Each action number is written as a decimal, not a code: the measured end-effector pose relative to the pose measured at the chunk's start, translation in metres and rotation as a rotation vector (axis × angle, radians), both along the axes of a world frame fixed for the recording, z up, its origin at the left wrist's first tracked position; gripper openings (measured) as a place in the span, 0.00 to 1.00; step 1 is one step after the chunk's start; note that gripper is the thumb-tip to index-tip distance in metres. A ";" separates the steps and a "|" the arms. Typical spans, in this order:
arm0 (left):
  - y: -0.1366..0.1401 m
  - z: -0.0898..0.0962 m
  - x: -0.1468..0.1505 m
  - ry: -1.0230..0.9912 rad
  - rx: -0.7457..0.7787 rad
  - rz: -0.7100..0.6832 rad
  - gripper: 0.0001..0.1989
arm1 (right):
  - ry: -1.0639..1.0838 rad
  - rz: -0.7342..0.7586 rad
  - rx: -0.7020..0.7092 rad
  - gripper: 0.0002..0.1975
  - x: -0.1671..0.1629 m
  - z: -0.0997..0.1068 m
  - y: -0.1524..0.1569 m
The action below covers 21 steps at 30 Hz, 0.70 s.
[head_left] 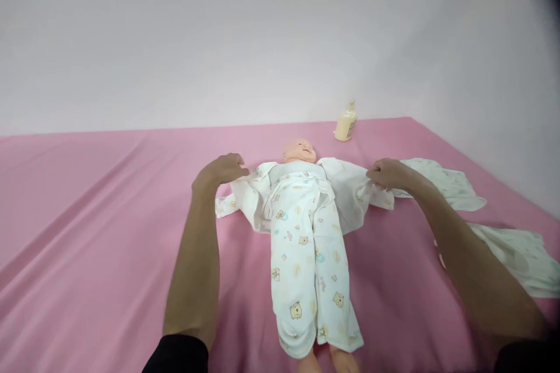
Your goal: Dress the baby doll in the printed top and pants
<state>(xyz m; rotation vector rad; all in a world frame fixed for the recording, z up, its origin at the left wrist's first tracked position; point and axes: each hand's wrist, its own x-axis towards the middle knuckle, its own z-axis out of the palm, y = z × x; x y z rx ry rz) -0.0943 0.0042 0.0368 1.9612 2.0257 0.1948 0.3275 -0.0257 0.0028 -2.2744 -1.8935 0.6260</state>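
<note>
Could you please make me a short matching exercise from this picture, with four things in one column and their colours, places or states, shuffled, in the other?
Things
1. Pump bottle
2. Printed trousers
3. Right hand
4. Sheet

Descriptions
A. Pinching a sleeve of the white top
B. Pink, spread beneath the doll
C. Covering the legs, with the feet showing below
D. Pale yellow, standing near the wall

Right pairs: 1-D, 2-C, 3-A, 4-B
</note>
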 end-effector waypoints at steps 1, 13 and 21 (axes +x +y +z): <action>0.002 -0.004 0.005 -0.026 -0.035 -0.045 0.30 | -0.063 0.008 0.018 0.08 -0.001 -0.004 -0.001; 0.009 -0.029 0.036 0.073 -0.041 -0.135 0.11 | 0.118 0.415 0.459 0.09 -0.107 0.005 -0.021; 0.016 -0.036 0.023 0.010 -0.030 -0.073 0.10 | -0.036 0.897 0.390 0.14 -0.220 0.016 0.006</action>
